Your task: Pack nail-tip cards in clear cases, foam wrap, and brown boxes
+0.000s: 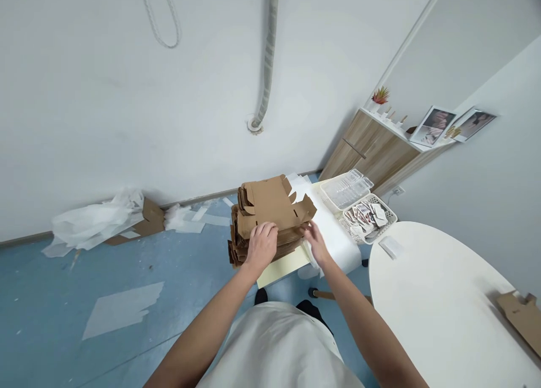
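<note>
A stack of flattened brown cardboard boxes (270,199) lies on the near left part of a low, pale yellow surface. My left hand (262,244) is at the near edge of the top box, fingers closed together over the cardboard and thumb hidden. At the right corner of the same edge, my right hand (316,242) has its fingertips around the cardboard, just under a raised flap. Cut flaps and slots show on the top box. White sheet material (333,239) is spread just right of the stack.
Right of the sheet stand a basket of clear plastic cases (344,191) and a white basket of small printed packets (367,219). A round white table (439,298) fills the right side. Crumpled white wrapping (101,222) lies by the wall. A wooden cabinet (376,151) stands behind.
</note>
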The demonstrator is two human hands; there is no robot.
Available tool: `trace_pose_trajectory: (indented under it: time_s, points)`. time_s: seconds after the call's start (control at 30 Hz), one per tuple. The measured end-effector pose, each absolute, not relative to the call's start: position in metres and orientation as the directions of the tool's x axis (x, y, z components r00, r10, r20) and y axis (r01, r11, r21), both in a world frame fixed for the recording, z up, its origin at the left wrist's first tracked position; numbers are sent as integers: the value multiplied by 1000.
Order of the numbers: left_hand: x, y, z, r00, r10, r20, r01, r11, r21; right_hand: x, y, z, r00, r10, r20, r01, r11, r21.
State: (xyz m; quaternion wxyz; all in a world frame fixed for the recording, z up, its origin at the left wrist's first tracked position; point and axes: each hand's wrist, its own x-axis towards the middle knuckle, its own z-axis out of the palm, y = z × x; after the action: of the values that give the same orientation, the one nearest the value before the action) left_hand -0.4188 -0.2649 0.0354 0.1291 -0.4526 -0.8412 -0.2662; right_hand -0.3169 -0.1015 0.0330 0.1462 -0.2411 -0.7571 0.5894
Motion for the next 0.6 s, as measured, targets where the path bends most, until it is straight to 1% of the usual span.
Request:
trace_pose_trajectory:
  time_s: [0.03,0.07,0.1,0.17,0.23,0.33,0.43,0.53,0.6]
  points:
    - [-415,-267,35,-541,694,475,841,431,328,-316,-98,39,-799,595,-88,162,72,-984]
    - [-411,-268,34,-530,694,487,848,417,328,-315,-95,46,-777,615,-136,167,-7,-986]
    - [-406,-269,32,-523,694,495,852,406,331,-314,-93,52,-773,609,-178,180,-59,-982]
    - [-397,-270,30,-518,695,498,854,391,343,-315,-90,62,-768,597,-233,215,-103,-971]
    - [-390,-269,28,-516,702,491,854,378,358,-317,-88,67,-760,603,-243,253,-71,-965]
    - [-382,-267,27,-526,716,459,844,375,383,-319,-87,66,-748,631,-208,303,44,-952]
    - [-380,-267,30,-563,742,365,811,408,420,-317,-87,59,-749,645,-150,309,140,-941]
    - [-380,-271,35,-620,727,295,758,458,465,-312,-85,55,-733,673,-104,274,151,-950]
    - [-382,-275,39,-688,656,310,705,501,502,-305,-82,56,-711,696,-106,247,105,-963]
